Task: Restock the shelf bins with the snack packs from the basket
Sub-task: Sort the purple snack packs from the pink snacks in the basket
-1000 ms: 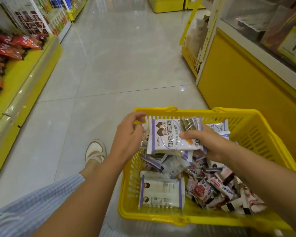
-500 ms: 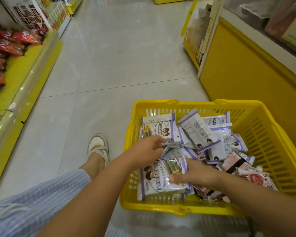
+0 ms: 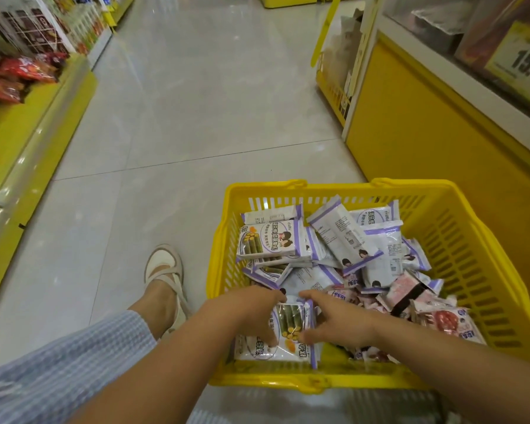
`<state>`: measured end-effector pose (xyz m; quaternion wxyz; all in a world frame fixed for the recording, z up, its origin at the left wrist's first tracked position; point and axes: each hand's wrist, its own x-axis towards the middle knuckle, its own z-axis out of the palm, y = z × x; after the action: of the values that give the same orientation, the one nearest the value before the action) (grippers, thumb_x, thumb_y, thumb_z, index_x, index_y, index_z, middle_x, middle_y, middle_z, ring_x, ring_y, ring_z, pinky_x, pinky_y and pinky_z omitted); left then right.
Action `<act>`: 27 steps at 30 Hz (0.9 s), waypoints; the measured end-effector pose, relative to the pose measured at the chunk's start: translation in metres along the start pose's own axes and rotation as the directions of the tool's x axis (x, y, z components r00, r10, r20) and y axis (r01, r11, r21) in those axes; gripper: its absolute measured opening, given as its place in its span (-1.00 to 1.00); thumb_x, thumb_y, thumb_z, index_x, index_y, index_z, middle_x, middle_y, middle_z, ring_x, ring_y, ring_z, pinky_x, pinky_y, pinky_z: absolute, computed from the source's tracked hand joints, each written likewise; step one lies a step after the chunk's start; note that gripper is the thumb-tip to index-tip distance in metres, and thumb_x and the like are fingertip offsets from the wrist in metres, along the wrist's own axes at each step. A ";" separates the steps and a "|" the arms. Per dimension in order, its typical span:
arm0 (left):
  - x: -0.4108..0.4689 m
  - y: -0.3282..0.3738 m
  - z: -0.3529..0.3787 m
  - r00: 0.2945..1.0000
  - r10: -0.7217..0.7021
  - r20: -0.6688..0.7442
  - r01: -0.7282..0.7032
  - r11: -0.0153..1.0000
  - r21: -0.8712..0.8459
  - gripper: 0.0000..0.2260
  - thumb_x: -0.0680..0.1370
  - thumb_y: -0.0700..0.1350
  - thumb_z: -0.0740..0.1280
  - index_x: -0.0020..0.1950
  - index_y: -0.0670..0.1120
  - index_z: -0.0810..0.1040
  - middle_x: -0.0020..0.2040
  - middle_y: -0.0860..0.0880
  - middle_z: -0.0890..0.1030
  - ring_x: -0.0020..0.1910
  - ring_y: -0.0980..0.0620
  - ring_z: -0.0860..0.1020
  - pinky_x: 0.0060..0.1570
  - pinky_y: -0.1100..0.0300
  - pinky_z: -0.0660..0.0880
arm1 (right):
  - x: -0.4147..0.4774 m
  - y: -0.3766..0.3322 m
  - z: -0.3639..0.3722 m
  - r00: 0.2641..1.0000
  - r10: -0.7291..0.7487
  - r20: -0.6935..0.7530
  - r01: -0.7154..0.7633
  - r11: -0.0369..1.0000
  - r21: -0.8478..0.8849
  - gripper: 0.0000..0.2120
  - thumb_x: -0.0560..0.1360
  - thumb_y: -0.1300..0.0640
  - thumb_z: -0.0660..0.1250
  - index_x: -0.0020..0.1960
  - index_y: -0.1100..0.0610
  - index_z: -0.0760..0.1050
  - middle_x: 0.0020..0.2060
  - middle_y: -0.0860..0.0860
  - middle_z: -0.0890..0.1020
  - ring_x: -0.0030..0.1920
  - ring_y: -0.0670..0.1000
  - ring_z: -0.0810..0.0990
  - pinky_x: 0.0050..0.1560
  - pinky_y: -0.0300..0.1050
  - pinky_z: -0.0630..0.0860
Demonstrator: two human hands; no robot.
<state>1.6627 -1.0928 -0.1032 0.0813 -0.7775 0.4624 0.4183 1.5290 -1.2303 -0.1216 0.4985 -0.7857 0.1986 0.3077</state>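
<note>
At far left, a yellow shelf bin (image 3: 34, 117) holding red snack bags (image 3: 10, 78) is noted, well apart from the work in hand. Lower down, a foot in a pale sandal (image 3: 164, 270) is planted on the tiled floor just beside the yellow basket (image 3: 459, 240). The left hand (image 3: 251, 310) is laid over the near-left pack (image 3: 276, 335), fingers curled loosely down onto its wrapper; whether a grip is closed on it cannot be told. The right hand (image 3: 334, 319) is set against the same pack's right edge, fingers spread and partly open, nothing lifted. The step is judged to be gathering packs of one kind; it is best done by squaring several purple-edged packs (image 3: 273, 243) into a flat stack and pinching across both faces, so that the slick film is not allowed to slide. The packs are white with purple borders and a printed green roll; pink-patterned packs (image 3: 441, 319) are heaped at right and should be kept separate. The basket is seen well filled, so restocking is judged far from finished.
</note>
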 end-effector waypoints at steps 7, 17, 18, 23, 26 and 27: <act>0.000 -0.002 -0.007 0.998 -0.003 0.066 0.004 1.000 -0.018 -0.25 0.42 0.09 0.48 0.51 0.16 0.18 0.44 0.05 0.40 0.37 -0.06 0.40 0.27 0.01 0.40 | -0.004 -0.007 -0.033 1.000 0.006 0.013 -0.005 0.998 -0.068 -0.14 0.35 -0.30 0.41 0.52 -0.15 0.08 0.38 -0.04 0.37 0.30 -0.03 0.45 0.22 -0.14 0.42; 0.011 -0.017 -0.033 0.771 -0.159 -0.617 -0.139 0.903 -0.406 -0.52 0.56 -0.03 0.35 0.45 0.04 0.30 0.41 0.03 0.34 0.38 0.07 0.33 0.27 0.24 0.29 | 0.052 -0.030 -0.053 0.823 0.045 -0.567 0.092 0.973 0.210 -0.35 0.50 -0.06 0.37 0.48 0.11 0.18 0.42 0.05 0.37 0.36 0.05 0.39 0.24 -0.06 0.37; 0.015 -0.017 -0.032 0.752 -0.179 -0.635 -0.143 0.895 -0.422 -0.49 0.56 -0.05 0.34 0.48 0.03 0.26 0.44 0.02 0.29 0.42 0.06 0.27 0.33 0.21 0.25 | 0.059 -0.031 -0.051 0.819 0.082 -0.567 0.096 0.956 0.276 -0.33 0.49 -0.05 0.39 0.47 0.12 0.18 0.40 0.05 0.39 0.33 0.04 0.42 0.18 -0.09 0.39; 0.030 -0.016 -0.017 0.850 -0.200 -0.488 -0.050 0.890 -0.452 -0.45 0.60 -0.04 0.27 0.54 0.05 0.14 0.55 -0.01 0.10 0.53 0.01 0.07 0.48 0.08 0.12 | 0.084 -0.041 -0.043 0.812 0.228 -0.537 0.107 0.846 0.523 -0.18 0.35 -0.14 0.51 0.45 0.10 0.20 0.25 -0.05 0.48 0.18 -0.02 0.51 0.04 -0.18 0.43; 0.032 -0.015 -0.013 0.844 -0.201 -0.498 -0.040 0.901 -0.432 -0.47 0.60 -0.08 0.26 0.54 0.09 0.15 0.56 0.03 0.07 0.54 0.01 0.05 0.46 0.12 0.11 | 0.097 -0.043 -0.037 0.824 0.240 -0.513 0.119 0.813 0.571 -0.22 0.33 -0.10 0.53 0.40 0.12 0.25 0.18 -0.01 0.57 0.12 0.01 0.58 0.16 0.02 0.54; 0.032 -0.016 -0.013 0.839 -0.193 -0.509 -0.064 0.894 -0.444 -0.48 0.60 -0.11 0.25 0.53 0.09 0.17 0.55 0.03 0.11 0.52 0.03 0.08 0.45 0.14 0.12 | 0.100 -0.043 -0.035 0.825 0.252 -0.506 0.118 0.798 0.590 -0.23 0.34 -0.10 0.52 0.41 0.13 0.27 0.20 0.02 0.57 0.16 0.05 0.57 0.20 0.09 0.52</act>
<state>1.6897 -1.1115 -0.1224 -0.2173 -0.8766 0.3315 0.2730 1.6384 -1.2447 -0.1503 0.6276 -0.6342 0.4515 0.0030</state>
